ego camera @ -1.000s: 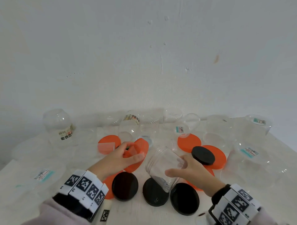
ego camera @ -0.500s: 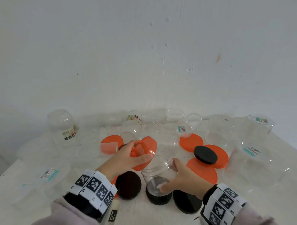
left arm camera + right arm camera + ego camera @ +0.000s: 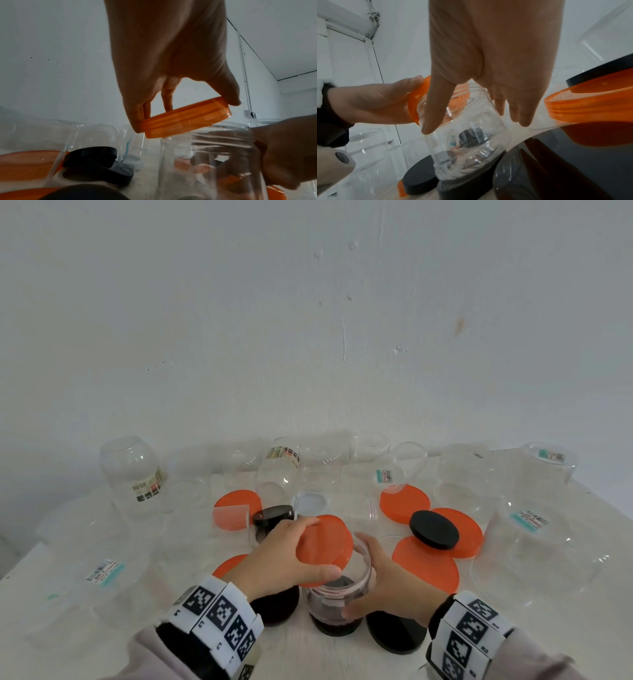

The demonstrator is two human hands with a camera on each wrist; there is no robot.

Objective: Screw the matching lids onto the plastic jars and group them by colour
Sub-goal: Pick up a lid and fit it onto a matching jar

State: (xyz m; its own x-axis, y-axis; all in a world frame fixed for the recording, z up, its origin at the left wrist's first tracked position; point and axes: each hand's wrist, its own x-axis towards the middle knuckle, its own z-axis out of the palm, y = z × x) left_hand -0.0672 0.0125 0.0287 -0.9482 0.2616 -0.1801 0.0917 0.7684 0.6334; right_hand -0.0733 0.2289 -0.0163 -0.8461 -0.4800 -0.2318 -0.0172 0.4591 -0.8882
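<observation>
My left hand (image 3: 291, 556) grips an orange lid (image 3: 325, 542) by its rim, fingers on the far edge and thumb on the near edge. The lid tilts over the mouth of a small clear jar (image 3: 337, 594). That jar stands upright on a black lid (image 3: 334, 628) near the table's front. My right hand (image 3: 387, 580) wraps round the jar's right side. In the left wrist view the orange lid (image 3: 183, 119) overlaps the jar's threaded rim (image 3: 221, 134). In the right wrist view my right hand's thumb (image 3: 433, 111) and fingers (image 3: 518, 112) straddle the jar (image 3: 471, 142).
Several orange lids (image 3: 404, 503) and black lids (image 3: 433, 529) lie around the hands on the white table (image 3: 342, 659). Clear jars of different sizes, some upturned (image 3: 132, 470), crowd the back and both sides (image 3: 537, 542). A white wall rises behind.
My right hand stood the tilted jar upright on a black lid. My left hand lifted the orange lid and brought it right, over the jar's mouth.
</observation>
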